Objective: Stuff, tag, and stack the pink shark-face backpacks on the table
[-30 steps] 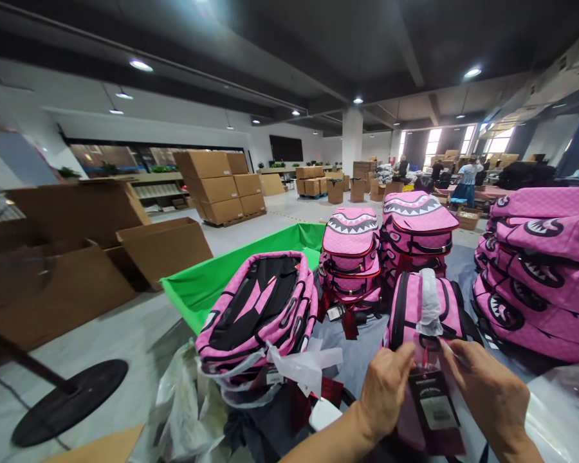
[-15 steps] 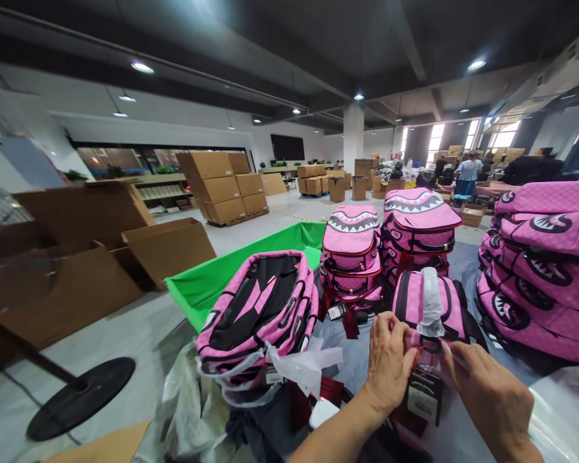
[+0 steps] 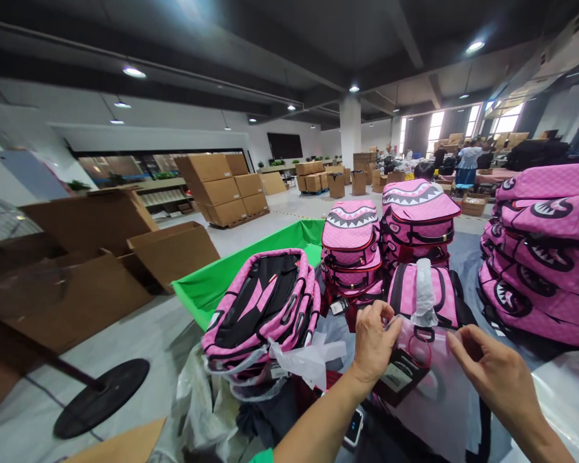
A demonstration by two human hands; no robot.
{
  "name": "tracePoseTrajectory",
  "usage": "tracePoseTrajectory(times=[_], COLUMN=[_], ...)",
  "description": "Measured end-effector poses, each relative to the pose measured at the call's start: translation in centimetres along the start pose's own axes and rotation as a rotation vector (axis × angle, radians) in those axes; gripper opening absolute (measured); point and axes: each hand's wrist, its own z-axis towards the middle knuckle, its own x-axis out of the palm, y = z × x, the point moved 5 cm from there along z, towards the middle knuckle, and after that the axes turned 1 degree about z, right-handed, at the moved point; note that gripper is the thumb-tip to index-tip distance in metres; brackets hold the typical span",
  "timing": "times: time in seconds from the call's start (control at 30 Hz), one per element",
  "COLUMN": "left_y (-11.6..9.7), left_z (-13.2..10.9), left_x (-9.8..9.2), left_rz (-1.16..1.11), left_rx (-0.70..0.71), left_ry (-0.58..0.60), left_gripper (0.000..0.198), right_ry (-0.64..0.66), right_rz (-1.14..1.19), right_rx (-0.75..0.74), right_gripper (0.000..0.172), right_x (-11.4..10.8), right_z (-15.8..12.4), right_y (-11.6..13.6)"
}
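A pink backpack (image 3: pixel 427 296) lies in front of me, straps up, with a strip of clear plastic (image 3: pixel 423 292) over its top handle. My left hand (image 3: pixel 372 344) is closed on a dark hang tag (image 3: pixel 399 378) tied to that backpack and tilts it to the left. My right hand (image 3: pixel 492 373) pinches the edge of a clear plastic bag (image 3: pixel 427 347) just right of the tag. Another pink backpack (image 3: pixel 265 305) lies face down on a pile at my left.
Stacks of pink shark-mouth backpacks stand behind (image 3: pixel 352 251) (image 3: pixel 417 222) and at the right (image 3: pixel 543 251). A green bin (image 3: pixel 222 276) lies beyond the left pile. Flat cardboard (image 3: pixel 91 257) and a black fan base (image 3: pixel 101 399) are on the floor at left. People work far back.
The hang tag hung straight down between my hands; my left hand has now swung it up and to the left. My right hand has let go of the tag and taken the plastic's edge.
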Motion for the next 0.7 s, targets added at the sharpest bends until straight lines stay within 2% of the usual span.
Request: tracePoseTrajectory(times=[0.17, 0.3, 0.37, 0.53, 0.7], left_y=[-0.3, -0.7, -1.2, -3.1, -4.1], left_z=[-0.8, 0.1, 0.9, 2.6, 3.3], left_x=[0.1, 0.3, 0.4, 0.9, 1.0], left_rz=[0.055, 0.166, 0.219, 0.256, 0.292], left_rx=[0.017, 0.037, 0.050, 0.084, 0.057], left_ry=[-0.011, 0.015, 0.062, 0.229, 0.329], left_gripper=[0.008, 0.009, 0.012, 0.014, 0.007], right_ry=[0.096, 0.170, 0.240, 0.466, 0.519], right_rz=[-0.052, -0.042, 0.084, 0.490, 0.612], right_rx=[-0.003, -0.032, -0.007, 0.189, 0.281], right_gripper=[0.059, 0.059, 0.060, 0.062, 0.055], right_x=[0.1, 0.1, 0.0, 0.0, 1.0], right_z=[1.4, 2.5, 3.0, 3.8, 4.3], right_y=[0.3, 0.3, 0.2, 0.1, 0.7])
